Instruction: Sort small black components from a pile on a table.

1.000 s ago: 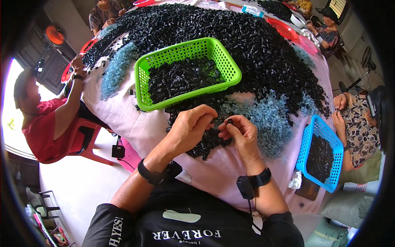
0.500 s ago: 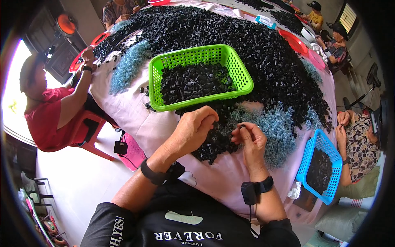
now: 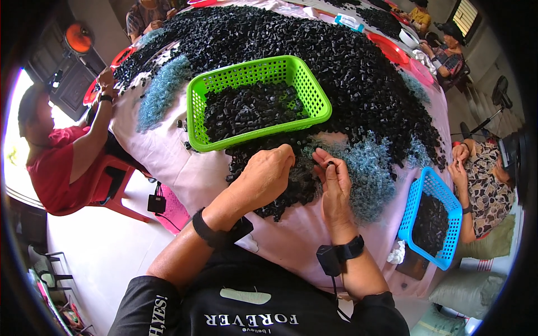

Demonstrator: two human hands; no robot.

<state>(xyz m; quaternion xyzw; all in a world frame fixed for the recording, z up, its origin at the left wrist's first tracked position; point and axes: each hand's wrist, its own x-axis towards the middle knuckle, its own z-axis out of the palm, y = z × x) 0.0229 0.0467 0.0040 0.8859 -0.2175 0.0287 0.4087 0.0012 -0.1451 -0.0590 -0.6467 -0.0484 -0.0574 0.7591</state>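
Observation:
My left hand (image 3: 263, 173) is closed in front of the green basket, its fingertips pinched together; what they hold, if anything, is hidden. Close to its right, my right hand (image 3: 338, 193) pinches a small black plastic piece (image 3: 330, 163) between thumb and fingers. Below and around both hands lie loose black pieces (image 3: 302, 191) of the same sort. A heap of small, bluish clear coils (image 3: 370, 179), perhaps springs, spreads just right of my right hand. Beyond my hands, the green basket (image 3: 258, 136) contains many black pieces.
A large heap of black pieces (image 3: 347, 84) covers the far table. At right stands a blue basket (image 3: 412, 201) with black pieces, beside crumpled white tissue (image 3: 397, 253). Another coil heap (image 3: 163, 92) lies left. Co-workers sit around, one in a red shirt (image 3: 70, 162) at left.
The view has shifted slightly, so the table appears farther left. My right hand has risen a little toward my left, its fingers straighter around the black piece. My left hand stays pinched.

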